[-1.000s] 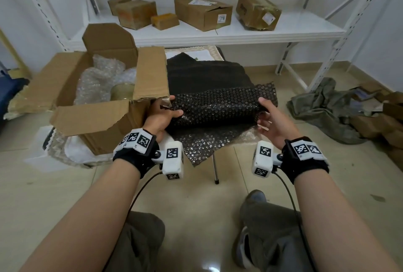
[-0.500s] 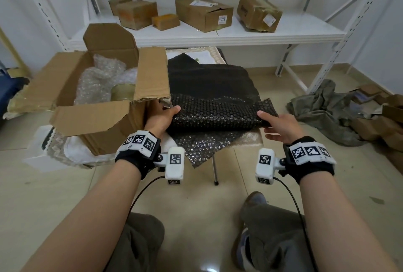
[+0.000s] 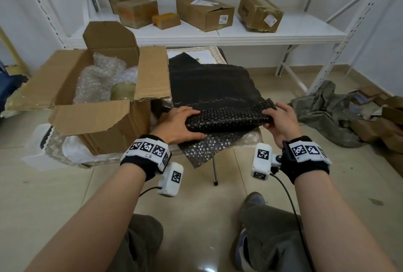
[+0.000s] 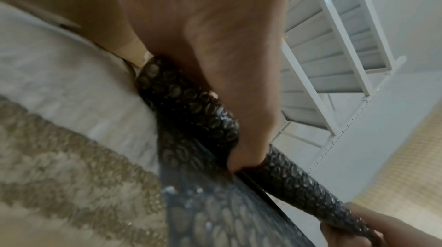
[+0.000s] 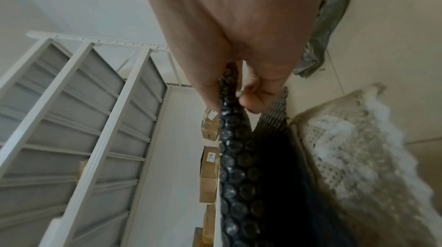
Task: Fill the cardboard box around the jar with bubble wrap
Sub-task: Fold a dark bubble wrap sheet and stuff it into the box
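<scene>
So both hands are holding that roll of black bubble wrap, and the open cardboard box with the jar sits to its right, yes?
Not quite: the open cardboard box with the jar sits to the left of the black bubble wrap, as the head view shows. The left hand and right hand do hold it.

Premises present as a storeroom or packing area. White slotted-angle metal shelving (image 3: 218,34) stands against bare white walls and carries several taped, labelled cardboard parcels (image 3: 205,13). The tiled floor (image 3: 207,217) holds an open cardboard box (image 3: 104,119), flattened cardboard scraps (image 3: 383,123) and a discarded grey cloth (image 3: 325,114).
</scene>
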Demonstrator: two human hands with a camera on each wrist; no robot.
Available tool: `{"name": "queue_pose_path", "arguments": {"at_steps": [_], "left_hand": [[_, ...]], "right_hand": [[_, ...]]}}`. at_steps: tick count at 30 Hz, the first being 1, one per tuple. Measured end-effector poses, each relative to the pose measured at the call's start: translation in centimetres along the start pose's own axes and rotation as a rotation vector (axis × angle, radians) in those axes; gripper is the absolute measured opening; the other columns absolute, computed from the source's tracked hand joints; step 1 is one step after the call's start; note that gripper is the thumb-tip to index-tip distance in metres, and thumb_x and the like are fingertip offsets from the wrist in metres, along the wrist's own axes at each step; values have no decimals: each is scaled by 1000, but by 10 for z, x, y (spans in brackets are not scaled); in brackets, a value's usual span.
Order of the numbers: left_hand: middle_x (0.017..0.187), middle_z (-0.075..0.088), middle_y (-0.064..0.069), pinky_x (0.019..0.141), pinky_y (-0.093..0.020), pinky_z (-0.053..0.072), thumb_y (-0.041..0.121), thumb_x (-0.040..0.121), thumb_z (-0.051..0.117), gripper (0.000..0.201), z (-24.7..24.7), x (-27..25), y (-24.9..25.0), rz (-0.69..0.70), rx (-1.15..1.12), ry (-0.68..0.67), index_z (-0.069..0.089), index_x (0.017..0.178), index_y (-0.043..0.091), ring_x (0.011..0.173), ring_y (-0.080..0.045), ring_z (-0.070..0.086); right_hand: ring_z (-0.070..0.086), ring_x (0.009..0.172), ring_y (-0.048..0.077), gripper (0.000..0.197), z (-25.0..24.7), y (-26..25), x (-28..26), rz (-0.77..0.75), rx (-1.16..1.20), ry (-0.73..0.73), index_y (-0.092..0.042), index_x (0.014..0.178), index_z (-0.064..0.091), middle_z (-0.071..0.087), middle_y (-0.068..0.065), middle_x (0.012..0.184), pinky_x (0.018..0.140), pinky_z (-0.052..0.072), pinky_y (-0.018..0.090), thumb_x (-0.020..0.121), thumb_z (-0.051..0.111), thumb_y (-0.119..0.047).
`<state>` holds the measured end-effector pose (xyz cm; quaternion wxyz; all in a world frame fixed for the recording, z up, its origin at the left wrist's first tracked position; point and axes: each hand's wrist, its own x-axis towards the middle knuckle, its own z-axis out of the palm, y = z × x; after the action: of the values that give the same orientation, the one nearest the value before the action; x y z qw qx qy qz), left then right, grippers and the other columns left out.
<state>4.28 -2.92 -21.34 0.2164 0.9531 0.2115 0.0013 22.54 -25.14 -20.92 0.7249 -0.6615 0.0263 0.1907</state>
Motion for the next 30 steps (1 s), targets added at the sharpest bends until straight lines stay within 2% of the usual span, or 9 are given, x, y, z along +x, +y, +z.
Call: {"name": "queue_pose_path", "arguments": {"at_steps": [3,6,9,12,14,18,22,26,30], "left_hand": [[131,60,2,97,-37,45,51,79,64,50,-6,4,1,-31,-45,123,57,126,35,115,-23,55],[125,64,-6,88,-34,48,48,91,50,43,-14,4,8,-78,-78,123,56,129,30,107,-28,59],[120,61,-12,90,-34,42,34,100,40,36,-27,2,23,-82,-246,103,61,126,20,112,-30,54],[80,58,-6,70,-33,33,22,97,42,28,-34,2,41,-39,-434,117,57,74,16,88,-27,53],[75,56,-3,69,-34,33,20,93,44,28,-36,-1,52,-73,-623,79,50,66,19,81,-22,51],[90,70,-7,84,-35,45,26,92,45,24,-32,-8,64,-225,-988,-77,65,85,14,85,-22,63],[87,74,-5,92,-37,48,30,92,50,25,-22,-3,60,-289,-1212,-148,68,92,14,85,-22,67],[110,69,-9,89,-34,51,26,93,58,17,-10,5,58,-232,-1133,-94,63,108,19,99,-20,65],[113,68,-12,89,-35,56,19,82,77,52,-4,10,51,-184,-1083,64,51,127,24,101,-22,68]], "right_hand": [[71,90,23,57,2,-7,-9,-1,227,-102,-8,143,38,62,20,123,65,58,25,96,64,-28],[65,116,37,80,5,-14,-18,40,391,-212,-20,155,16,56,21,128,97,55,47,95,55,-56],[58,122,39,76,12,-15,-26,48,290,-327,-26,156,13,55,17,115,105,49,52,97,56,-48],[59,120,39,62,23,-10,-33,118,179,-439,-27,147,29,54,21,127,105,49,51,96,60,-43],[64,117,39,55,30,-7,-35,159,141,-513,-21,140,40,57,22,134,103,52,50,95,61,-45],[68,114,30,52,41,-4,-39,150,180,-538,-16,139,49,67,13,130,96,56,45,95,63,-40],[66,119,25,47,45,-2,-38,154,283,-482,-9,134,54,69,12,128,100,55,42,95,66,-31],[68,114,25,47,52,7,-39,163,310,-372,-3,132,56,71,13,124,89,60,37,91,71,-20],[71,106,28,52,56,15,-35,151,270,-230,-2,133,54,69,17,123,76,62,34,86,75,-11]]}}
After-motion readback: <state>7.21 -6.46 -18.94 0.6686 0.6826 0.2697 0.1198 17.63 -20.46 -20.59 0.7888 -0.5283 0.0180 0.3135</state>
